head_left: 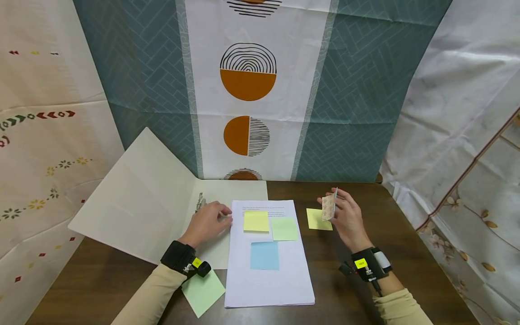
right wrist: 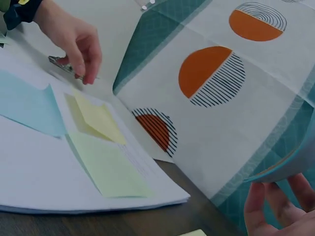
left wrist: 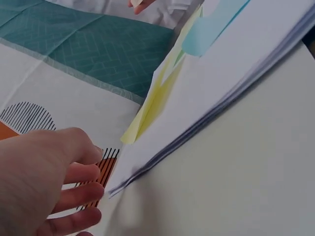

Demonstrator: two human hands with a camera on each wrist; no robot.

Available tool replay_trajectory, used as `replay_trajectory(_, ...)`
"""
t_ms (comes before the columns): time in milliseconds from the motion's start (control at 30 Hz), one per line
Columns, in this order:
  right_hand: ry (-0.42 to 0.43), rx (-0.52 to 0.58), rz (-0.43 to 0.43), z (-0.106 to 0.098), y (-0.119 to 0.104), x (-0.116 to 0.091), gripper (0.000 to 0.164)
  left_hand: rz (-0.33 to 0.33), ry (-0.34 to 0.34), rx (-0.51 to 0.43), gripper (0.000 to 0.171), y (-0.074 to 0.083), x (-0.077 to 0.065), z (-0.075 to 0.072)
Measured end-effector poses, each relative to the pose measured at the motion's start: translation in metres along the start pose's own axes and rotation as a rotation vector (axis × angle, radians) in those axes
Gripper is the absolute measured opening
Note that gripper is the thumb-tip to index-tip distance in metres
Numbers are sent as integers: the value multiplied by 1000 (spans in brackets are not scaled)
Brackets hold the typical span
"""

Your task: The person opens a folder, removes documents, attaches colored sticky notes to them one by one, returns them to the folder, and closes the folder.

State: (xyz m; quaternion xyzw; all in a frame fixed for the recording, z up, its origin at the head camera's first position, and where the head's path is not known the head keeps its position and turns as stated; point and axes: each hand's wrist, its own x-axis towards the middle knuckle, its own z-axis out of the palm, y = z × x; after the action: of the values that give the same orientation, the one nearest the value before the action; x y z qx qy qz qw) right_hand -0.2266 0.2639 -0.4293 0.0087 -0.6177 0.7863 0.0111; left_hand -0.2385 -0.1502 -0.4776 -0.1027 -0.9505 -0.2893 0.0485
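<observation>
My right hand (head_left: 348,221) holds up a small thin card-like piece (head_left: 327,208) with a beige printed face and a bluish edge; its exact kind is unclear. In the right wrist view its curved edge (right wrist: 294,162) rests between thumb and fingers. Below it a yellow sticky note (head_left: 315,219) lies on the table. My left hand (head_left: 208,221), fingers loosely bent and holding nothing, hovers by the upper left edge of a paper stack (head_left: 280,289). On that stack are yellow (head_left: 256,221), green (head_left: 284,229) and blue (head_left: 264,256) sticky notes.
An open white binder (head_left: 142,194) lies at the left, its cover leaning up against the cloth; a metal clip (head_left: 200,201) sits near its spine. A green sticky note (head_left: 204,292) lies near the left wrist. Patterned cloths (head_left: 353,90) hang behind the brown table (head_left: 345,298).
</observation>
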Motion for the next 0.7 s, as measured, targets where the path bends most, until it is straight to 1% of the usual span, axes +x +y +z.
replay_trajectory(67, -4, 4, 7, 6, 1, 0, 28, 13, 25, -15, 24, 3, 1, 0)
replay_trajectory(133, -5, 13, 13, 12, 1, 0, 29, 43, 59, -21, 24, 6, 2, -1)
replay_trajectory(300, -6, 59, 32, 33, 5, 2, 28, 152, 164, -37, 30, 19, 5, -2)
replay_trajectory(433, -8, 84, 18, 52, 9, 3, 34, 247, 238, -53, 36, 30, 8, -1)
replay_trajectory(567, 19, 102, -13, 68, 16, 3, 37, 315, 271, -71, 39, 41, 11, 1)
replay_trajectory(700, 56, 116, -42, 84, 24, 3, 37, 353, 268, -97, 38, 49, 13, 3)
